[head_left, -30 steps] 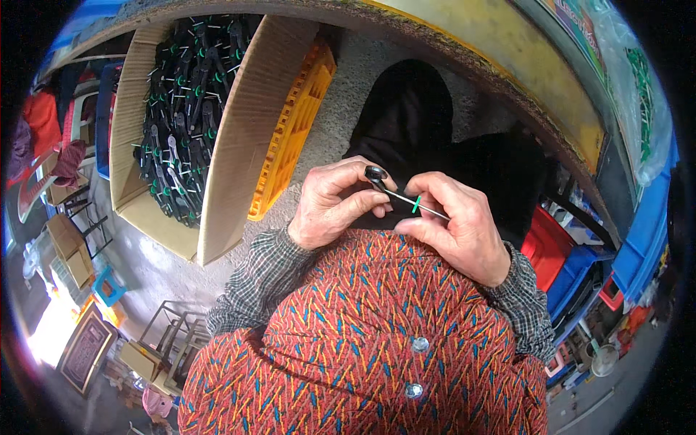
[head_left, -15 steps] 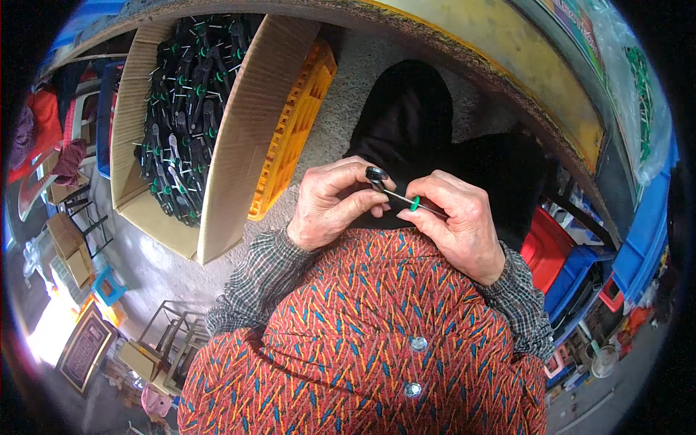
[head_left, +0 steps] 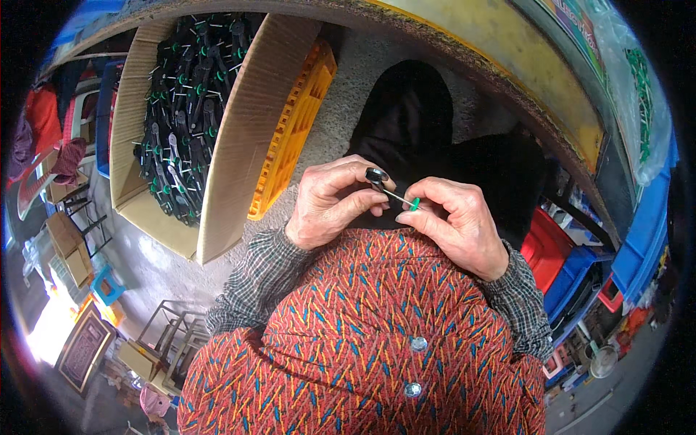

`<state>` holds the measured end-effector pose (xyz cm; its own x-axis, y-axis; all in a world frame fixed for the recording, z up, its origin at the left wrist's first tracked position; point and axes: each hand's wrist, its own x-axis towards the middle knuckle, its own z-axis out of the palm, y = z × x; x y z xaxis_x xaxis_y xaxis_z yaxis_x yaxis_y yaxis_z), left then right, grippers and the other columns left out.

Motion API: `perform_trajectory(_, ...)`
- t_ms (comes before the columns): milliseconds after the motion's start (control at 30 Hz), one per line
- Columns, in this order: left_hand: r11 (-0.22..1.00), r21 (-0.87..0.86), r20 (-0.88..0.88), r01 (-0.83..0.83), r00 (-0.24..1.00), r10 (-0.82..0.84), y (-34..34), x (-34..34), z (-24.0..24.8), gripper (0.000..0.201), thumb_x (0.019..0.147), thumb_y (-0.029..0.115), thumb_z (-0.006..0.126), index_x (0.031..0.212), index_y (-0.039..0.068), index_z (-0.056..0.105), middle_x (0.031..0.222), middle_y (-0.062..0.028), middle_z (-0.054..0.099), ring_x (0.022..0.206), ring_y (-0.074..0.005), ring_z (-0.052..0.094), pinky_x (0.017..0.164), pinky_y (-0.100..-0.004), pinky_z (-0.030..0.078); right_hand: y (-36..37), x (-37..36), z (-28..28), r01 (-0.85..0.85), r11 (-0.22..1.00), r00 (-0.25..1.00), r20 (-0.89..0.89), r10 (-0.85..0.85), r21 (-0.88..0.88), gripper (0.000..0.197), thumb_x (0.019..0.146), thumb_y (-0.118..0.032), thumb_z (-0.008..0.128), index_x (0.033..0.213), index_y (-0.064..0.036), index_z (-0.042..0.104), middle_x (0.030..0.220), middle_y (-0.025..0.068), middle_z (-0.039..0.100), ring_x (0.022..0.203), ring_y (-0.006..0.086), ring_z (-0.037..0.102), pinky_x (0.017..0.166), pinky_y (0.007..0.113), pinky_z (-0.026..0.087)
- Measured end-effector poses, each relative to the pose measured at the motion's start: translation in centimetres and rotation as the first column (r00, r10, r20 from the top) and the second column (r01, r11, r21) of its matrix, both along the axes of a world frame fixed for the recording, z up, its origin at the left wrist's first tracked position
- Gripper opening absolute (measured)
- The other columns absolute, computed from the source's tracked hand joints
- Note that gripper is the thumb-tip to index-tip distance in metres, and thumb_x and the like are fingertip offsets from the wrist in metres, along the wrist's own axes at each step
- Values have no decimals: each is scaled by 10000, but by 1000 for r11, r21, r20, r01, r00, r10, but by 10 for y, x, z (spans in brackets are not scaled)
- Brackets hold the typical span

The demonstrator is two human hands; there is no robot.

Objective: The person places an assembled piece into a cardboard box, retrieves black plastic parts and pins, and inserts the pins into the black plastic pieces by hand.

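Note:
My left hand (head_left: 326, 203) is closed in a pinch on a small black part with a rounded head (head_left: 376, 175), held above my lap. A thin metal rod (head_left: 396, 197) slants from the black part down toward my right hand (head_left: 464, 228). Thumb and fingers of that hand are closed on a small green disc (head_left: 415, 204) on the rod. Whether the rod runs past the disc is hidden by my fingers.
At the left stands an open cardboard box (head_left: 254, 130) with many black parts (head_left: 185, 123) bearing metal rods and green discs. Beside it is an orange plastic crate (head_left: 293, 134). A worn table edge (head_left: 500, 65) curves overhead; blue (head_left: 569, 279) and red bins (head_left: 544, 246) sit right.
My right hand has shifted slightly, and the green disc has tilted in its fingers. The rod end seen beyond the disc before is now out of sight. My left hand stays nearly still.

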<state>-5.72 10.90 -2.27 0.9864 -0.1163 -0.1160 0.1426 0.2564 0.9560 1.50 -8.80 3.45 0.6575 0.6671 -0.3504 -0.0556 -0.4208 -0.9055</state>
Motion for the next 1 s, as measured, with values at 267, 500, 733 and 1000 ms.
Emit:
perform_trajectory(267, 985, 167, 48, 37, 998, -46, 3, 3, 1, 129, 835, -60, 614, 962, -61, 632, 894, -111, 616, 687, -126, 643, 604, -222, 521, 0, 2, 0, -31, 999, 998, 59, 31, -8, 167, 792, -128, 695, 828, 0, 593, 687, 88, 533, 578, 157, 534, 503, 304, 390)
perform_trajectory(500, 979, 190, -4, 67, 998, -67, 2, 5, 6, 64, 853, -48, 599, 907, -66, 627, 874, -121, 623, 683, -143, 635, 614, -243, 516, 3, -2, -1, -130, 976, 730, 650, 212, -172, 179, 734, -89, 664, 795, -58, 499, 683, 88, 444, 615, 253, 556, 552, 380, 434)
perform_trajectory(733, 978, 186, -9, 96, 995, -96, 2, 8, 7, 67, 881, 7, 596, 889, -56, 618, 820, -98, 608, 663, -135, 619, 589, -243, 501, 2, -1, -1, -119, 958, 681, 681, 270, -260, 187, 727, -74, 665, 802, -61, 494, 684, 88, 456, 621, 267, 559, 551, 368, 440)
perform_trajectory(1000, 997, 45, -47, 65, 997, -63, -1, 5, 6, 72, 889, 14, 588, 887, -56, 605, 809, -97, 601, 670, -124, 593, 602, -237, 488, -2, 6, 9, -104, 986, 990, 81, 115, -127, 281, 748, -157, 745, 879, -17, 539, 643, 96, 513, 532, 205, 528, 491, 336, 391)
